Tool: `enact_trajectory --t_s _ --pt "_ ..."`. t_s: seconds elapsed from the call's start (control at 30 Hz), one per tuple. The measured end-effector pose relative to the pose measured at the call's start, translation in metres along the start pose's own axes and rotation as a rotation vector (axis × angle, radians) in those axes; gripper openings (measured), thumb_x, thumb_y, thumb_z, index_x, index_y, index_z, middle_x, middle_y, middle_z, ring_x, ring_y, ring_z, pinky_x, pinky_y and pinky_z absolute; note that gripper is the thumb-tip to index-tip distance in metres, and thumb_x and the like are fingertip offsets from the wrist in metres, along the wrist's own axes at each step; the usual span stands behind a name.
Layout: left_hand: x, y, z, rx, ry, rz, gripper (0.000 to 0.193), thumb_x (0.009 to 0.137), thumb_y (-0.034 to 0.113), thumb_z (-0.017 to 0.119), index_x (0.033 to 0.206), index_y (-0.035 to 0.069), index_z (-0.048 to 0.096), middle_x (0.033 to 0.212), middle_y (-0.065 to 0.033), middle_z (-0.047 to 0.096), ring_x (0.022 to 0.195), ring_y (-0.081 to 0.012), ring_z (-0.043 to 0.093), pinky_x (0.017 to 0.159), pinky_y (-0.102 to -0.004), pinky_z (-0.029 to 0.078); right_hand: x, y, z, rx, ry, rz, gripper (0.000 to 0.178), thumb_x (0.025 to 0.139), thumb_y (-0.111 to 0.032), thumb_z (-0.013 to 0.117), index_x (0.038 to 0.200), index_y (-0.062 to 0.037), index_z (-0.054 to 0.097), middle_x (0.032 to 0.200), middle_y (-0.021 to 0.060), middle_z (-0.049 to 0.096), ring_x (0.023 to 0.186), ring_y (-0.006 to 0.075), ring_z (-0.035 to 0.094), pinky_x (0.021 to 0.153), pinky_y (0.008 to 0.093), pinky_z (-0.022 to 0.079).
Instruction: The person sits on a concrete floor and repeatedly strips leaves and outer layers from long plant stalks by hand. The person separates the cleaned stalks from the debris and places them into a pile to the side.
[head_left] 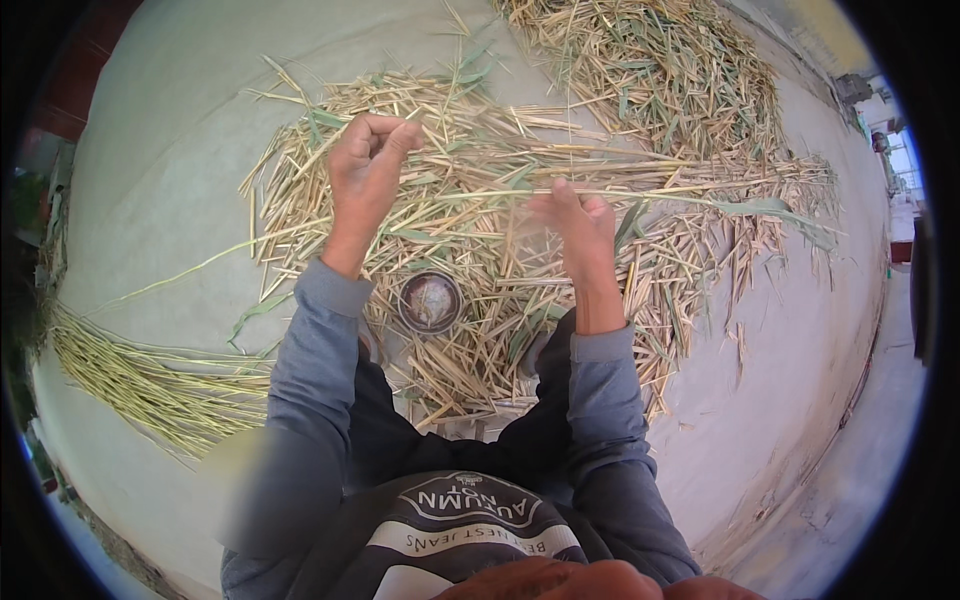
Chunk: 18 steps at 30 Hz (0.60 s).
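My left hand (372, 165) is raised over the cut stalks, its fingers curled and the thumb pressed toward the forefinger. Whatever may be in that pinch is too small to make out. My right hand (580, 218) grips a long green stalk (670, 194) under the thumb, its other fingers smeared by motion. The stalk's leafy end (765, 208) reaches out to the right, and its thin part runs left toward my left forearm. Below both hands lies a wide, loose layer of short straw-coloured stalk pieces (480, 345) with some green leaves.
A small round dark-rimmed bowl (404, 300) stands among the pieces between my legs, something pale inside it. At the left lies a bundle of long thin green stalks (160, 375). A big heap of cut stalks and leaves (670, 75) rises at the far right on the pale floor (190, 180).
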<state>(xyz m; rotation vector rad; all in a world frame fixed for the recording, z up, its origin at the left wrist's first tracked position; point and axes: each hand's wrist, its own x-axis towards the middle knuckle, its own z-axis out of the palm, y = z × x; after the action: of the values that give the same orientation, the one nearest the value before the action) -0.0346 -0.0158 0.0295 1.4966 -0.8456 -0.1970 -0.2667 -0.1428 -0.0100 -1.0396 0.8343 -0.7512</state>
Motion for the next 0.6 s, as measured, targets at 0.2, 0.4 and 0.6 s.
enact_trajectory --t_s 0.2,0.4,0.6 --pt "-0.014 -0.020 0.011 0.594 -0.255 0.552 0.026 0.094 0.033 0.069 0.095 0.007 0.071 0.087 -0.0085 0.072 0.082 -0.0284 0.066 0.075 -0.0425 0.044 0.004 0.009 0.001 0.094 -0.036 -0.001 0.032 0.098 -0.023 0.074 0.111 0.0045 0.063 0.098 0.0190 0.074 0.087 0.0254 0.076 0.074 0.0321 0.063" --pt "-0.022 -0.019 0.014 0.437 -0.597 0.328 0.017 0.090 0.025 0.073 0.090 0.008 0.072 0.077 -0.0076 0.068 0.072 -0.0276 0.063 0.073 -0.0380 0.044 0.008 0.000 -0.015 0.043 0.072 0.074 0.038 0.096 -0.028 0.078 0.106 0.0050 0.062 0.093 0.0170 0.074 0.082 0.0231 0.075 0.069 0.0294 0.062" --pt "-0.013 -0.013 -0.016 0.377 -0.739 0.006 0.021 0.088 0.026 0.075 0.089 0.005 0.072 0.075 -0.0082 0.068 0.070 -0.0206 0.065 0.067 -0.0345 0.048 0.010 -0.016 -0.036 0.030 0.160 0.083 0.037 0.097 -0.029 0.076 0.100 0.0043 0.060 0.091 0.0178 0.073 0.079 0.0220 0.075 0.067 0.0282 0.062"
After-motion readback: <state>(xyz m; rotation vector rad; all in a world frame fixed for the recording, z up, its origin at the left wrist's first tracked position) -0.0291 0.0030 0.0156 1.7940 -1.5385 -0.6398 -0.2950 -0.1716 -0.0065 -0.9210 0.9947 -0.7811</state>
